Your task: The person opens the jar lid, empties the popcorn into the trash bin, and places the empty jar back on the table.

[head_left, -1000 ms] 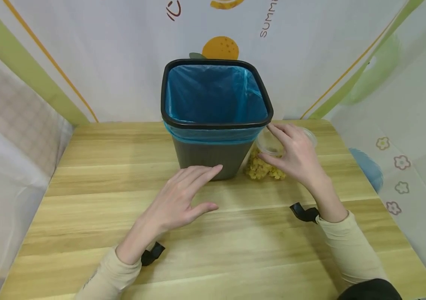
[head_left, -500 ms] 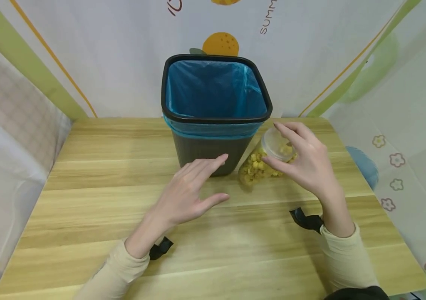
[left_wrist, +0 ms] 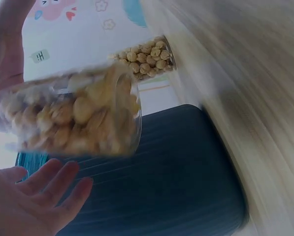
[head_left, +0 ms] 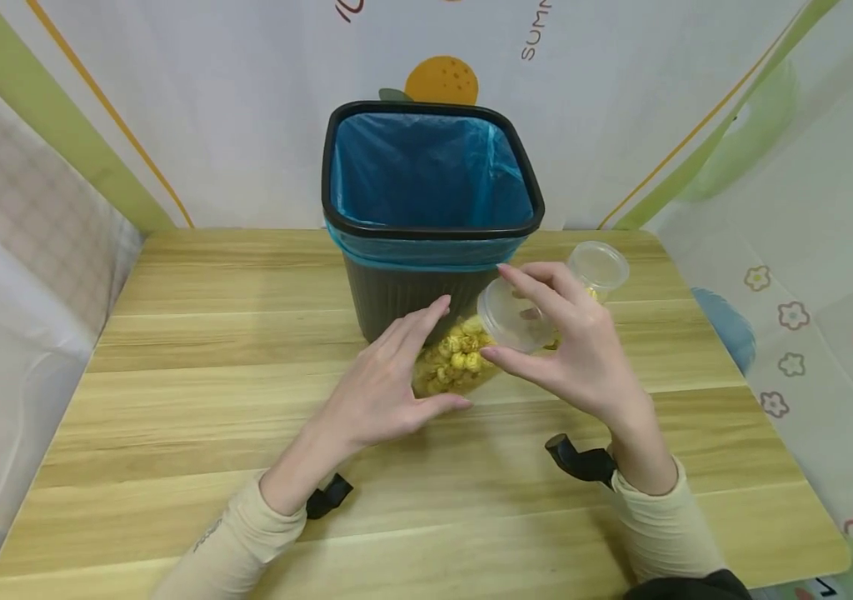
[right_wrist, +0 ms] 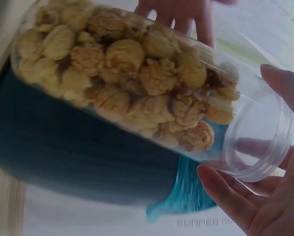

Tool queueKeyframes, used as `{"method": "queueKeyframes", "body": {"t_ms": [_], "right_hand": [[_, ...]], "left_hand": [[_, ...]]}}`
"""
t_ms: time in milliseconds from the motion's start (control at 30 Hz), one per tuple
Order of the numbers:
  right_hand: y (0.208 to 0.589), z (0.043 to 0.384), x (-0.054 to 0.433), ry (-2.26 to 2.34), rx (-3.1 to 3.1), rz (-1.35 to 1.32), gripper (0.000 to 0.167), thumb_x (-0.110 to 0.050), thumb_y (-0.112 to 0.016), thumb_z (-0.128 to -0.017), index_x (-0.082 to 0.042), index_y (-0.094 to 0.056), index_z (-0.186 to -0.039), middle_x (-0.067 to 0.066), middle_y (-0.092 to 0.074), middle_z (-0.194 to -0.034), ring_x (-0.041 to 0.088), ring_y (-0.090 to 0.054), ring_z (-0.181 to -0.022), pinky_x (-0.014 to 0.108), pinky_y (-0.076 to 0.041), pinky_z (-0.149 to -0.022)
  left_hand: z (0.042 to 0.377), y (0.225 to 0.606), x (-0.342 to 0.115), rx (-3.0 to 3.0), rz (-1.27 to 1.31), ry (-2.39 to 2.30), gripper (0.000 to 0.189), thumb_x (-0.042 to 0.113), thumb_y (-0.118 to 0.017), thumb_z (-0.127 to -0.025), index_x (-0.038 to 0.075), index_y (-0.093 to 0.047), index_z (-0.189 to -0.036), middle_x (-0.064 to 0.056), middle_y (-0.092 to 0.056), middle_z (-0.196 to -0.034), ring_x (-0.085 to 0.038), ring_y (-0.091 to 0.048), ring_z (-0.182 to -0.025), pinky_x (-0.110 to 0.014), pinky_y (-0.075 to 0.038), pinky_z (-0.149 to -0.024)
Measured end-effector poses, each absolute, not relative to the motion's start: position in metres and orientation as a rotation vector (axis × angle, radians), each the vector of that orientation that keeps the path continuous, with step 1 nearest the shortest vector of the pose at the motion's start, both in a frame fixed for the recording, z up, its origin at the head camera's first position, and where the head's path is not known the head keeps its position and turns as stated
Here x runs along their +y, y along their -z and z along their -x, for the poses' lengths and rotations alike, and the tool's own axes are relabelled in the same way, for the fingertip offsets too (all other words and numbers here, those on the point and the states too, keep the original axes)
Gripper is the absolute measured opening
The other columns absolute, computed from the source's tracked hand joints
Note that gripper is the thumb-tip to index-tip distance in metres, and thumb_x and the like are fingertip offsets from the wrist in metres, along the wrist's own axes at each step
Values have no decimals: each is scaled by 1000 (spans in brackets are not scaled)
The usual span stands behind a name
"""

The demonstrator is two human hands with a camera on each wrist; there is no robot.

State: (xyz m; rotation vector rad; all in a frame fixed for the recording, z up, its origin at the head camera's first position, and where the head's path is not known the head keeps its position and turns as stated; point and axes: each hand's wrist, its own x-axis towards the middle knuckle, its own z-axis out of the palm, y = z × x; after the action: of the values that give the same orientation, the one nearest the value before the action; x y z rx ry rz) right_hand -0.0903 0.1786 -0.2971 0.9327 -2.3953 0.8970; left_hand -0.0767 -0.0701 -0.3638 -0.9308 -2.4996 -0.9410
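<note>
My right hand (head_left: pixel 584 350) grips a clear jar of popcorn (right_wrist: pixel 122 73) around its lidded end, thumb on one side and fingers on the other. The jar is tilted off the table, its base pointing toward my left hand. My left hand (head_left: pixel 381 383) has its fingers extended and thumb spread, beside the jar's base; in the left wrist view the jar hovers near its fingers (left_wrist: pixel 58 191) with a gap visible. Part of the jar is hidden behind my right hand in the head view.
A black bin (head_left: pixel 426 296) with a blue liner (head_left: pixel 426 171) stands at the back of the wooden table (head_left: pixel 231 350). A second popcorn jar (left_wrist: pixel 147 59) stands at the back right. Printed curtains surround the table.
The right hand has lifted the popcorn jar from beside the bin and carried it left and nearer, toward the left hand. The second jar is now uncovered. The left hand has shifted slightly.
</note>
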Motion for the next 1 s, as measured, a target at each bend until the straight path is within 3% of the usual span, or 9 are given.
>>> {"method": "queueKeyframes", "body": {"t_ms": [433, 600, 700, 800, 900, 1000], "right_hand": [[310, 85, 152, -1064, -2346, -936, 91, -25, -94, -72, -11, -51, -151, 11, -59, -137, 23, -56, -129, 27, -45, -106], [311, 85, 150, -1042, -2397, -929, 93, -28, -94, -74, -12, -48, -153, 10, -58, -139, 22, -56, -130, 35, -48, -106], [312, 86, 152, -998, -2433, -923, 85, -51, -80, -85, -13, -48, -154, 10, -58, -140, 22, -58, -130, 40, -52, -102], [312, 88, 154, -917, -2444, -898, 84, -72, -54, -92, -14, -51, -152, 11, -60, -137, 23, -64, -117, 40, -58, -88], [311, 90, 156, -828, -2441, -854, 85, -78, -43, -93, -13, -58, -146, 9, -65, -127, 18, -65, -93, 34, -58, -70], [311, 91, 158, -802, -2454, -825, 84, -78, -40, -94, -11, -63, -140, 7, -68, -114, 13, -58, -76, 30, -53, -60]], "left_hand": [[80, 366, -72, -2516, 875, 1026, 112, 49, -93, -71, 15, -31, -158, -6, -59, -141, -22, -60, -123, -43, -57, -97], [83, 368, -73, -2481, 890, 989, 106, 44, -93, -72, 15, -33, -155, -7, -62, -131, -20, -61, -110, -39, -57, -87], [85, 369, -75, -2457, 883, 922, 103, 44, -92, -72, 14, -37, -153, -7, -63, -129, -20, -62, -110, -39, -59, -86], [87, 369, -77, -2420, 861, 827, 100, 46, -92, -70, 14, -42, -151, -7, -63, -127, -22, -63, -111, -40, -60, -88], [87, 367, -78, -2369, 834, 707, 98, 47, -91, -69, 14, -45, -149, -8, -64, -124, -25, -63, -106, -41, -60, -84], [86, 366, -78, -2321, 811, 585, 95, 47, -89, -71, 15, -46, -149, -11, -63, -121, -28, -64, -99, -42, -59, -79]]}}
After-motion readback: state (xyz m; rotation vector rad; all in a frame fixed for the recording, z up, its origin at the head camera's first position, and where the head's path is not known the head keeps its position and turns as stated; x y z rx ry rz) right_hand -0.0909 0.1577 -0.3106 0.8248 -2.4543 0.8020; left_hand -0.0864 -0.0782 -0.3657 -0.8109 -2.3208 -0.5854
